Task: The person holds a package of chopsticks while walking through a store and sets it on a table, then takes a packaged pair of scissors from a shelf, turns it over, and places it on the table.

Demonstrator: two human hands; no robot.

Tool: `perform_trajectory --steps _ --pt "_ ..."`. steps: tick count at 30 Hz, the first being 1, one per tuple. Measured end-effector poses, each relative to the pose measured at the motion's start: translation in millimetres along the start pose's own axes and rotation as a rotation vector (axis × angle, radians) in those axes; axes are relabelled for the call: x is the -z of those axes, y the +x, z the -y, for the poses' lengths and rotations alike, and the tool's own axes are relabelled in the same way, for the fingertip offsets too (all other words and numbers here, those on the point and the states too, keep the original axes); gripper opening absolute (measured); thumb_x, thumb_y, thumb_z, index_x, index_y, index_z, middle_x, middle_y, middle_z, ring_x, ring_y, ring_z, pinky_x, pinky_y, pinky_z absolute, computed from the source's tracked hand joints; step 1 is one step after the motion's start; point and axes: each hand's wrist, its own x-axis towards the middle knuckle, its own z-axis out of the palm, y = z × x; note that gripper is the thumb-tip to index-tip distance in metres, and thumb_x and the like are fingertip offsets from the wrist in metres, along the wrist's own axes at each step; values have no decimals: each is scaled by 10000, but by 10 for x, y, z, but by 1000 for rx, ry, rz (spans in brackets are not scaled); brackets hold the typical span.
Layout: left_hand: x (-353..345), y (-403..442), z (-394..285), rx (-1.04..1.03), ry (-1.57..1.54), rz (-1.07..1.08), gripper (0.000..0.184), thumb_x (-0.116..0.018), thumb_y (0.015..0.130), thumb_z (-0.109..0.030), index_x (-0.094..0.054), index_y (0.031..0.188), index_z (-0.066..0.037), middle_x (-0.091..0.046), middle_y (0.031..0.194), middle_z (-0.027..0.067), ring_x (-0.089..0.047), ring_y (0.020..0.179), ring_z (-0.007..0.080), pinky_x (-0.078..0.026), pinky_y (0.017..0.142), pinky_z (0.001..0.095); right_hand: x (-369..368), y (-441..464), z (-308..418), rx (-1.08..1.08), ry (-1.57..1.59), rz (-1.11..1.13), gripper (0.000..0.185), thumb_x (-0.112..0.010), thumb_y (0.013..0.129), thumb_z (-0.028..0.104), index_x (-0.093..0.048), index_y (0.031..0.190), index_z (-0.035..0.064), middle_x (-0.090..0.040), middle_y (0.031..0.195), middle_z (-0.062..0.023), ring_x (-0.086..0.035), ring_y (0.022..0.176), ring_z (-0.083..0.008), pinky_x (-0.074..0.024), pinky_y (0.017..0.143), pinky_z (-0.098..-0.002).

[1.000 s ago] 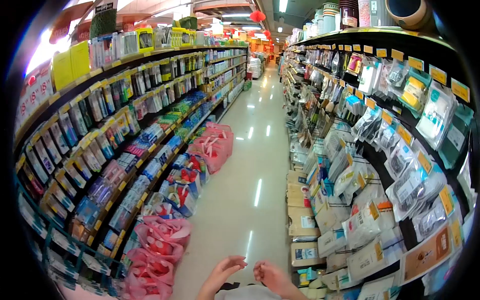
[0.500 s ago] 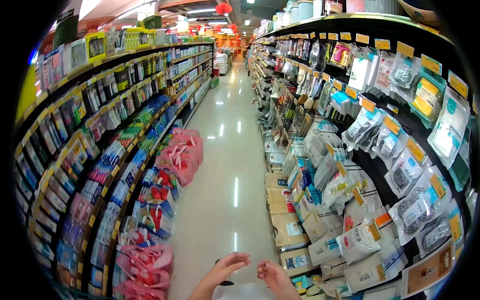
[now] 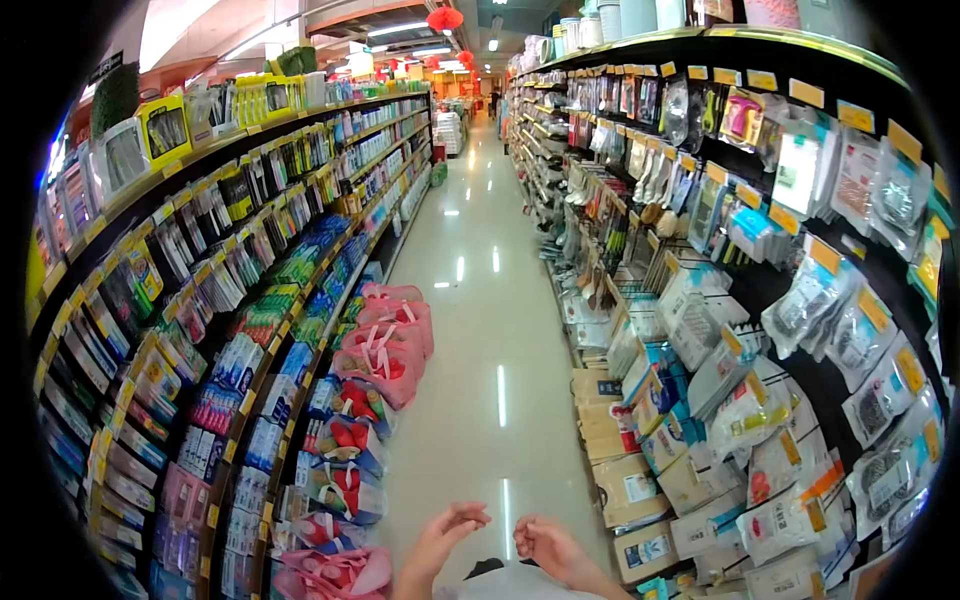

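- Left hand: fingers loosely bent and spread from the thumb, nothing held; it hangs over the floor, nearest the front pink bag, and touches nothing.
- Right hand: fingers curled in more, with a loose gap to the thumb and no object showing; the box low on the right is nearest, apart from it.
- The front pink bag sits at the foot of the left shelves, the box at the foot of the right ones.
- A foot could catch on the pink bags, since the far one juts into the aisle and its handles lie loose.
- A right elbow swung wide could knock the packs, which seem to hang freely and lean outward.
- A hard bump to the right shelves might shift the pots on top.
- The front bag and lowest packs are cut off by the dark lens edge.
- Both forearms leave the picture at the bottom; the dark patch between them may be a shoe, but I cannot tell.
- Label print is too small to read, and the aisle's far end is hard to make out.
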Motion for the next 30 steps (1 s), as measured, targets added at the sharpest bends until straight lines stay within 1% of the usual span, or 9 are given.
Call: perform_trajectory --steps 2,5,11,15,17,18,21,25,30 --pt "135 87 93 46 -78 -44 297 -483 806 -114 -475 1074 13 -557 950 94 -509 909 166 -375 831 280 62 206 15 -151 1 -3 167 -452 823 187 -494 886 38 -497 768 -29 -440 687 -118 -354 639 -236" --pt "173 260 64 35 -87 -154 300 -465 797 -85 -462 1066 47 -552 941 137 -516 880 194 -394 801 301 62 540 162 -172 -10 17 164 -449 825 185 -497 886 40 -497 767 -29 -438 684 -117 -353 637 -234" --pt "340 884 53 37 -136 -244 302 -468 797 -86 -450 1066 52 -545 945 144 -511 894 201 -393 808 306 138 1250 486 -288 -32 91 164 -446 826 179 -502 895 42 -501 771 -23 -443 685 -113 -350 637 -231" --pt "414 1512 57 -11 -70 -272 302 -468 794 -86 -451 1063 50 -545 938 143 -510 897 204 -390 809 311 326 1760 937 -317 -65 141 169 -447 825 182 -505 893 38 -502 774 -22 -445 687 -111 -347 636 -231" --pt "399 1867 -11 -67 -64 -305 287 -475 800 -104 -479 1062 12 -560 932 107 -515 888 173 -376 828 282 416 2053 1314 -211 -141 149 167 -446 825 180 -506 884 35 -499 771 -27 -444 687 -111 -346 635 -231" --pt "368 2026 -80 -65 -61 -311 287 -475 800 -104 -479 1062 12 -560 932 107 -515 888 173 -376 828 282 414 2147 1514 -216 -137 152 167 -446 825 180 -506 884 35 -499 771 -27 -444 687 -111 -346 635 -231" --pt "285 2613 -189 -148 -78 -269 289 -480 793 -97 -479 1061 12 -562 924 110 -516 887 176 -383 824 283 427 2438 2134 -87 -138 194 165 -437 828 173 -503 875 30 -494 761 -39 -442 686 -116 -348 639 -235" --pt "117 3315 -221 -91 -57 -199 281 -483 801 -83 -476 1066 9 -557 939 104 -512 909 174 -386 833 282 757 2752 2622 -40 -138 147 165 -439 825 171 -501 874 26 -498 765 -43 -446 690 -118 -355 640 -241" --pt "-101 3907 -246 6 -32 -112 294 -474 795 -79 -469 1071 22 -556 936 112 -509 911 176 -382 821 285 1175 2867 2803 -91 38 30 152 -445 816 163 -502 879 36 -506 774 -43 -458 701 -124 -365 646 -251"
